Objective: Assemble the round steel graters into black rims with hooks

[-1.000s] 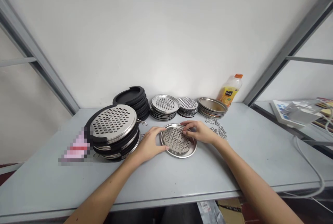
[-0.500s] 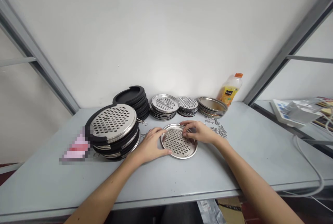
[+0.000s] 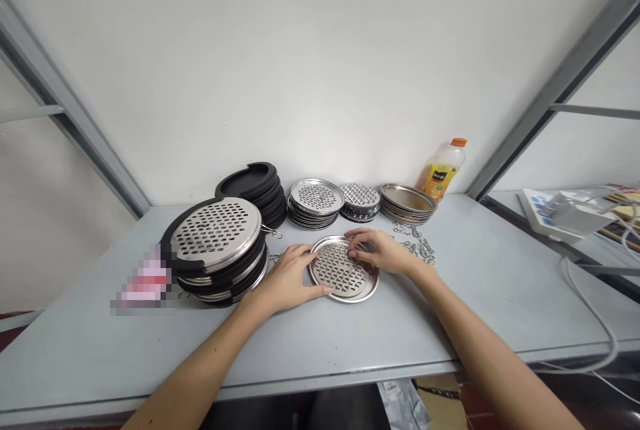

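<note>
compared with a second ago, the perforated metal disc (image 3: 340,271) sits closer to the near rim of the shallow round dish (image 3: 372,281), leaving a thinner strip there. the left hand's (image 3: 286,281) thumb reaches farther right along that rim.

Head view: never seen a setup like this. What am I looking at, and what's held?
No robot: these are a person's bare hands, seen by one camera worn on the head, looking forward and down. On the table, the left hand spreads thumb and fingers at the left edge of a metal dish; the right hand bends over its far right edge. A disc with holes lies inside; whether it's gripped is unclear. Around them: black trays, metal stacks, small metal pieces and a bottle.
</note>
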A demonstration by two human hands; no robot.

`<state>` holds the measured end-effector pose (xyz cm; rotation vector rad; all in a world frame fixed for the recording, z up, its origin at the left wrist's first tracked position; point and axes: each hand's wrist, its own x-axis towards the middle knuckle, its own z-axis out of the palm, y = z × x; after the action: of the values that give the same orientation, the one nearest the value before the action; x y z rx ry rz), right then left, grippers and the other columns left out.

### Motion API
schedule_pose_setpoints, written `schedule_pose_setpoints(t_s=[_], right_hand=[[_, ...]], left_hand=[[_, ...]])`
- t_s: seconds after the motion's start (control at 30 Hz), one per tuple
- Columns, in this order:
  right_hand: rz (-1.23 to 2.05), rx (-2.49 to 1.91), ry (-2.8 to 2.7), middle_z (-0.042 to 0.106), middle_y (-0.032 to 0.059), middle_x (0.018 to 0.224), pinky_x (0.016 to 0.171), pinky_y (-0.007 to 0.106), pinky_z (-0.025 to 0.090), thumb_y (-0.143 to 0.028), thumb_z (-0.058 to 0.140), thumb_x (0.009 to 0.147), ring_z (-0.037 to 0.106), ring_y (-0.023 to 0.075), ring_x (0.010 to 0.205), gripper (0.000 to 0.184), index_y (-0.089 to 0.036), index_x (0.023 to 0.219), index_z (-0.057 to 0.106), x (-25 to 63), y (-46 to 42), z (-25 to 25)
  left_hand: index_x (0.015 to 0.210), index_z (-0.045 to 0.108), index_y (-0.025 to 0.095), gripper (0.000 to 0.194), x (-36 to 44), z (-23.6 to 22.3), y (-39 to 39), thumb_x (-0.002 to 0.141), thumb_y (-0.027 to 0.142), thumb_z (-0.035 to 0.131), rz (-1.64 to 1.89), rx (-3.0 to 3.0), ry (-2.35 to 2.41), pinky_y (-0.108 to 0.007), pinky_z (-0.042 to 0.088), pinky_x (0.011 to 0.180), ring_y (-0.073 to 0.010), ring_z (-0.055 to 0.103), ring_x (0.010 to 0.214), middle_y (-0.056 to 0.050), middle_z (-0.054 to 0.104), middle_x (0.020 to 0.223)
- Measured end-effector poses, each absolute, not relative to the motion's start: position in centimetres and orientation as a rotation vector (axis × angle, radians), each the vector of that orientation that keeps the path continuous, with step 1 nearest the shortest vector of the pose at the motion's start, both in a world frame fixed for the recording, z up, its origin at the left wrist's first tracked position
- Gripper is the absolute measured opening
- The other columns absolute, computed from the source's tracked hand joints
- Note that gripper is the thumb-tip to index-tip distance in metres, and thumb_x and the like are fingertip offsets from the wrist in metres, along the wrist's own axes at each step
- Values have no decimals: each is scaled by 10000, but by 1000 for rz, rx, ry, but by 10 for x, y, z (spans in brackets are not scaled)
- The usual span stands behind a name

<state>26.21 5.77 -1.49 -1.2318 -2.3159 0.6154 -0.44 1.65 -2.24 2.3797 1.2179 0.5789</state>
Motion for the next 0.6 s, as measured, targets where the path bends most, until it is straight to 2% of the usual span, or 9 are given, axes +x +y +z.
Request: schedule_pose_setpoints(t_s=[0.17,0.6], right_hand=[[583,-1241,-2294,549,91,1296,1004,401,416,-340,624,821,556,267,1163,154,-223,855,718,264,58,-17],[622,-1198,-2317,613,84,1186,975,376,431,-368,601,836,596,251,1085,193,-221,884,717,270,62,-19]], left_hand=[[1200,597,165,633,-4,-23,16,733,586,670,579,2411,1207,-441,360,1053,-308,417,1277,-153,501,1330],[1249,570,152,679,-4,-17,15,750,606,642,513,2400,1208,-415,323,1086,-300,400,1291,-144,487,1352]])
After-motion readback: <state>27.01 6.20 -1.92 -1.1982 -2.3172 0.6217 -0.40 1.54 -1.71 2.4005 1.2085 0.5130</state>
